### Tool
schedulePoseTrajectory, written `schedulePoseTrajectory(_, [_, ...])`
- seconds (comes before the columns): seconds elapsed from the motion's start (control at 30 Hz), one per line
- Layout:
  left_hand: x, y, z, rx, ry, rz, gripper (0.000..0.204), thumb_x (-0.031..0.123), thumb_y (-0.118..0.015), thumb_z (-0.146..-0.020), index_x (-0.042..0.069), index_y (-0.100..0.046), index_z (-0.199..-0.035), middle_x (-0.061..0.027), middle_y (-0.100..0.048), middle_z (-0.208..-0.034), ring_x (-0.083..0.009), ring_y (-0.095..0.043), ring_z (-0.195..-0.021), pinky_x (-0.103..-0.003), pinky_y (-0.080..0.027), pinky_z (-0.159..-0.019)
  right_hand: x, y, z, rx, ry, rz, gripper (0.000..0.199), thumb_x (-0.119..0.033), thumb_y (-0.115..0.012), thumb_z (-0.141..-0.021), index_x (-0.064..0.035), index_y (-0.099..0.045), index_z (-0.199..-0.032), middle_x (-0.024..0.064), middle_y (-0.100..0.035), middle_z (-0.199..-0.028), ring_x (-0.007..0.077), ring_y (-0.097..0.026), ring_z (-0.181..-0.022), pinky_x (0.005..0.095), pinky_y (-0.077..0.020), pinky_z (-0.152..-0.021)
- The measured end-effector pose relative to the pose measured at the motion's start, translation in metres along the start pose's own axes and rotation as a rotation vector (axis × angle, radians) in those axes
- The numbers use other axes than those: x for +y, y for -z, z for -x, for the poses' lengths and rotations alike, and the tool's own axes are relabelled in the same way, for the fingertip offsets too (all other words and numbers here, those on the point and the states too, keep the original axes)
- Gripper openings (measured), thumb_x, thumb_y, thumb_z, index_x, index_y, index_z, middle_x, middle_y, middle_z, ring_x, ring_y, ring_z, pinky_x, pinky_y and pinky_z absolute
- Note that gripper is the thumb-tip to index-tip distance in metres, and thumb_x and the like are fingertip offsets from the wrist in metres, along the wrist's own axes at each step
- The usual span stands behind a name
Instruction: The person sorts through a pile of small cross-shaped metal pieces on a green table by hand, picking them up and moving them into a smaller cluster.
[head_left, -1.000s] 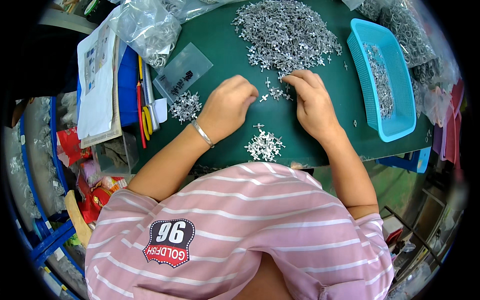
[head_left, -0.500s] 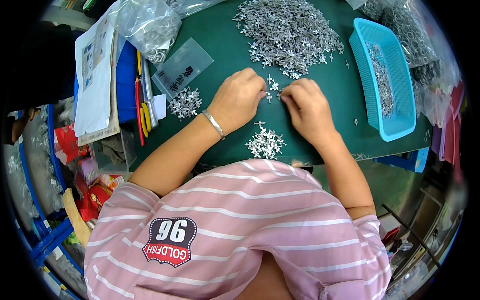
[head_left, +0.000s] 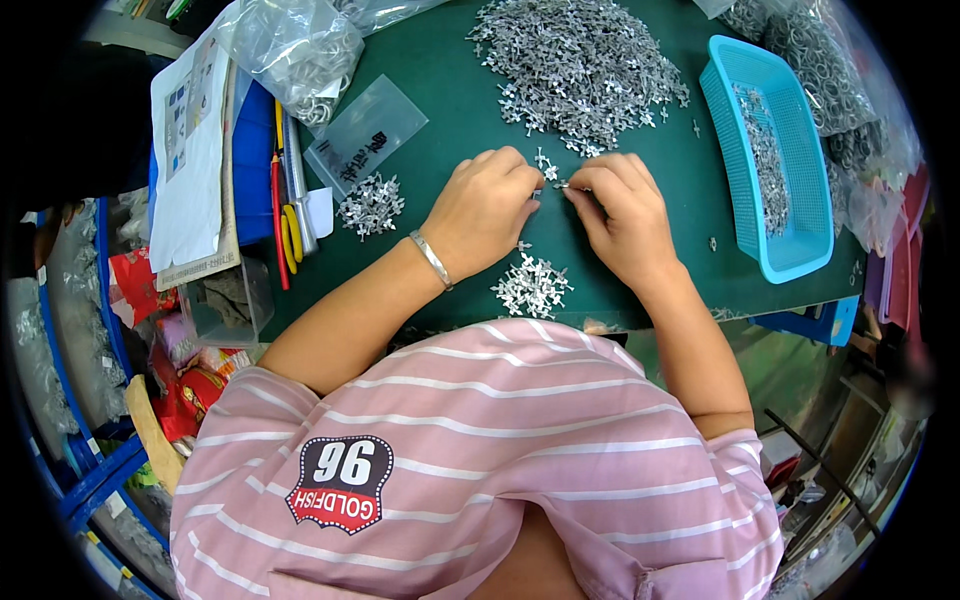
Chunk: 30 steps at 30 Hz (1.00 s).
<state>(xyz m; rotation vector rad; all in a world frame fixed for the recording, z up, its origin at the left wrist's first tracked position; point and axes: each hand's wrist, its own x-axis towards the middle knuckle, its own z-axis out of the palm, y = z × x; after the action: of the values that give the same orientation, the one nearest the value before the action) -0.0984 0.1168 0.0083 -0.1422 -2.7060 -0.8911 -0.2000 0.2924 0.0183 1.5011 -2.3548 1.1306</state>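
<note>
My left hand [head_left: 487,212] is closed, with its fingertips pinched on a small silvery cross-shaped metal piece [head_left: 537,195], mostly covered by the fingers. Facing it, my right hand [head_left: 622,215] has thumb and forefinger curled at another small metal cross [head_left: 562,184]. A few loose crosses [head_left: 545,164] lie on the table just beyond the fingertips. Between my forearms sits a small heap of brighter crosses [head_left: 533,287]. The large heap of grey metal crosses [head_left: 580,70] spreads beyond my hands.
A blue plastic basket [head_left: 718,105] with metal pieces stands at right on the green table [head_left: 450,90]. At left are another small heap [head_left: 371,207], a clear plastic bag [head_left: 375,125], a bag of metal rings [head_left: 300,60], red-handled pliers [head_left: 278,220] and papers [head_left: 190,140].
My left hand has shifted slightly nearer and turned a little, its fingertips lower. My right hand has moved slightly, its forefinger reaching a cross between the hands.
</note>
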Motion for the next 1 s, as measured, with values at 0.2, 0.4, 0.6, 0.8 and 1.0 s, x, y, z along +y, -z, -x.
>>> schedulePoseTrajectory(0.2, [0.020,0.014,0.005,-0.036,0.081,0.378,0.026,0.014,-0.082,-0.078,0.004,-0.066,-0.096,-0.0087,-0.065,-0.090,-0.0191,-0.065,-0.075,-0.030,-0.052,-0.065,-0.029,0.006,0.021,-0.019,-0.296,-0.381,0.009,0.002,-0.071,-0.082,-0.0003,-0.065,-0.088,0.0120,-0.066,-0.081,0.0256,-0.066,-0.071,0.0339,-0.0516,-0.063])
schedulePoseTrajectory(0.4, [0.020,0.030,0.025,0.106,0.028,0.272,0.014,0.000,-0.076,-0.079,0.003,-0.069,-0.090,-0.0099,-0.068,-0.086,-0.0209,-0.065,-0.075,-0.031,-0.052,-0.066,-0.042,0.024,0.018,-0.167,-0.342,-0.612,0.012,0.001,-0.071,-0.083,0.0017,-0.069,-0.095,0.0101,-0.068,-0.091,0.0180,-0.065,-0.078,0.0301,-0.0520,-0.067])
schedulePoseTrajectory(0.6, [-0.023,0.090,0.055,0.164,0.221,-0.116,0.010,-0.007,-0.068,-0.082,-0.003,-0.067,-0.091,-0.0111,-0.063,-0.088,-0.0199,-0.063,-0.072,-0.028,-0.051,-0.065,-0.069,0.096,-0.003,-0.025,-0.039,-1.473,0.013,-0.006,-0.074,-0.081,-0.0011,-0.063,-0.076,0.0121,-0.064,-0.085,0.0215,-0.059,-0.073,0.0343,-0.0510,-0.068])
schedulePoseTrajectory(0.8, [-0.019,0.087,0.062,0.182,0.315,-0.005,0.014,-0.005,-0.071,-0.080,-0.001,-0.068,-0.093,-0.0092,-0.062,-0.086,-0.0173,-0.061,-0.069,-0.028,-0.048,-0.061,-0.100,0.134,-0.021,-0.099,0.212,-1.589,0.011,-0.005,-0.073,-0.080,0.0000,-0.063,-0.077,0.0113,-0.065,-0.085,0.0216,-0.060,-0.073,0.0337,-0.0504,-0.068])
schedulePoseTrajectory(1.0, [-0.002,0.035,0.013,0.101,-0.053,0.055,0.010,0.001,-0.071,-0.081,0.002,-0.066,-0.089,-0.0123,-0.064,-0.086,-0.0321,-0.062,-0.080,-0.039,-0.050,-0.073,-0.115,0.146,-0.025,-0.098,0.248,-1.528,0.010,-0.005,-0.071,-0.080,0.0011,-0.064,-0.078,0.0105,-0.065,-0.084,0.0217,-0.060,-0.074,0.0331,-0.0499,-0.068])
